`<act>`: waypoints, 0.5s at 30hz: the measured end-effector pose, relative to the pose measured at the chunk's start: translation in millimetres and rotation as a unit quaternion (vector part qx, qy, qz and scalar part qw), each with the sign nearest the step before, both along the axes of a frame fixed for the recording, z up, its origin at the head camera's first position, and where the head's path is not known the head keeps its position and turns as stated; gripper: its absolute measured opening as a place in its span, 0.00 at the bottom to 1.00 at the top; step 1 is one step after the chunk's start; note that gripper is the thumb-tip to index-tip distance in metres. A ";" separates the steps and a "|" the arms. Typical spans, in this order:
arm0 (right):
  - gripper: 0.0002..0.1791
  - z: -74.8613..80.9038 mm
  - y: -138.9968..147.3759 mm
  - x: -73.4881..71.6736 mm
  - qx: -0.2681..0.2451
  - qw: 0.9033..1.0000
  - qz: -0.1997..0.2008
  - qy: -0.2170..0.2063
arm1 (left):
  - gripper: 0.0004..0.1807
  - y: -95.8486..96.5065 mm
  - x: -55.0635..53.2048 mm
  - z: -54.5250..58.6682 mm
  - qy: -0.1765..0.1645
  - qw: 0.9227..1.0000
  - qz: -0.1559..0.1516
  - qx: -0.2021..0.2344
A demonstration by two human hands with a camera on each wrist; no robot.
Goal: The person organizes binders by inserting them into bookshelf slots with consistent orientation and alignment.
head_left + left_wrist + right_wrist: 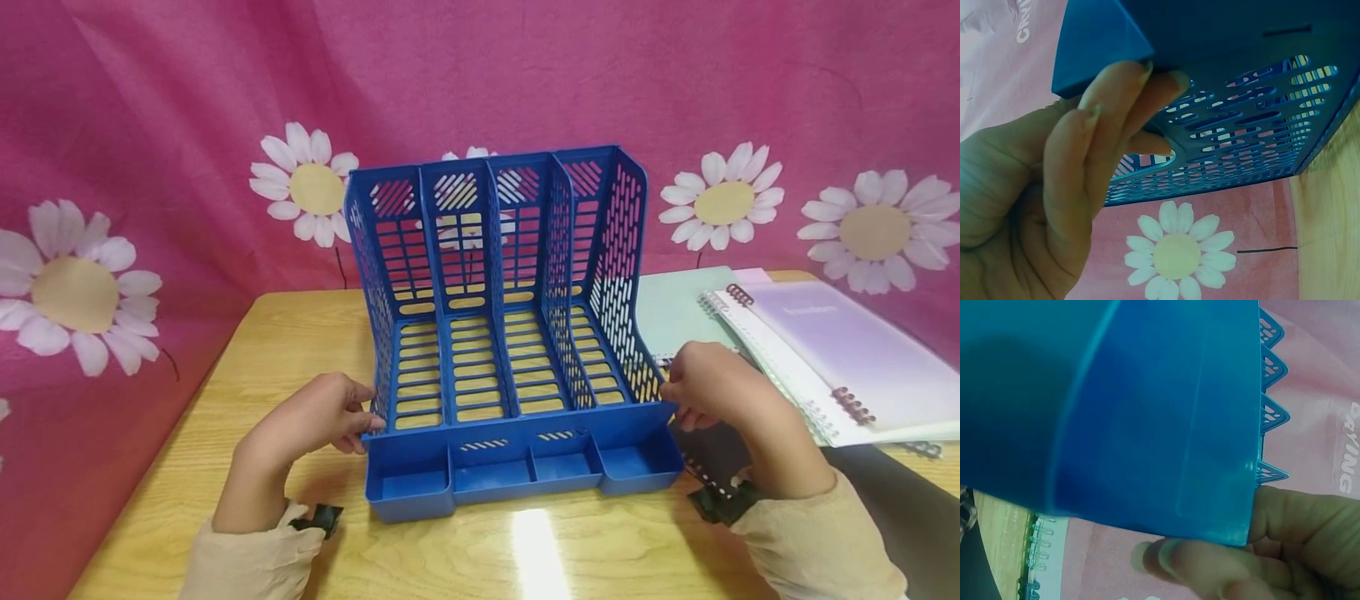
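Beige sleeves (251, 554) up close, then my left hand (315, 417) and right hand (712, 383), fingers (1113, 94) pinching a blue organizer (521, 446) at both sides, notebooks (847, 333) off right.

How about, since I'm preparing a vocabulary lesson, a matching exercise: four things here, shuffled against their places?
1. left hand
2. right hand
3. purple spiral notebook
4. blue file organizer

A. between both hands
B. at the organizer's right side
C. lying over another spiral notebook
D. at the organizer's left side

1-D, 2-B, 3-C, 4-A
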State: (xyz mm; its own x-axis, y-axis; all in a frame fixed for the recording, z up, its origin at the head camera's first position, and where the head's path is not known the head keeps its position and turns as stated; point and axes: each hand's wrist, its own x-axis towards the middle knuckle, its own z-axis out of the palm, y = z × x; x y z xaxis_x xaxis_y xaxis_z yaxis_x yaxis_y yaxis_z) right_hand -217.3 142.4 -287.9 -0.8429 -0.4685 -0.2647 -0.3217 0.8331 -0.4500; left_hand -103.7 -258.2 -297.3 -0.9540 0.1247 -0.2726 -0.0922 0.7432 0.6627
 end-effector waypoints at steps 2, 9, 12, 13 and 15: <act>0.13 0.4 -1.1 1.6 0.003 1.000 -0.001 -0.001 | 0.24 0.5 -0.2 0.5 0.002 1.000 0.002 -0.005; 0.12 1.4 -0.3 5.2 0.008 1.000 0.010 -0.006 | 0.09 4.1 -2.8 2.7 0.020 0.999 -0.009 -0.034; 0.11 1.1 -0.4 4.5 0.000 1.000 0.006 -0.024 | 0.07 2.0 -2.2 1.9 0.010 1.000 -0.003 -0.021; 0.11 1.1 0.0 4.0 -0.002 1.000 0.005 -0.028 | 0.12 1.1 -2.2 1.6 0.006 1.000 0.000 -0.014; 0.11 0.9 0.9 2.8 -0.002 0.999 0.003 -0.036 | 0.21 -0.5 -2.6 1.0 -0.005 1.000 0.007 -0.002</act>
